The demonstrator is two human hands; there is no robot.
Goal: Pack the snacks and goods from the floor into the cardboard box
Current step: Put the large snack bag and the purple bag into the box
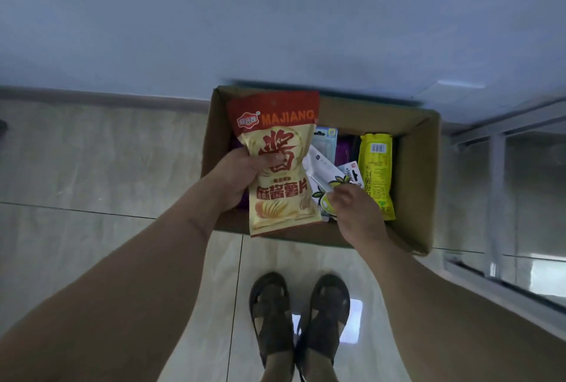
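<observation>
Snacks [376,173] inside cardboard box [419,179]

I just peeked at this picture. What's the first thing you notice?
A big red and yellow chip bag marked MAJIANG, gripped by the left hand over the open cardboard box. Beside it, the right hand pinches a white pouch over the box, where a yellow packet already lies.

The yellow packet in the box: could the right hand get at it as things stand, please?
Probably not at once: the right hand lies right beside the uncovered yellow packet, but it already pinches a white pouch.
</observation>
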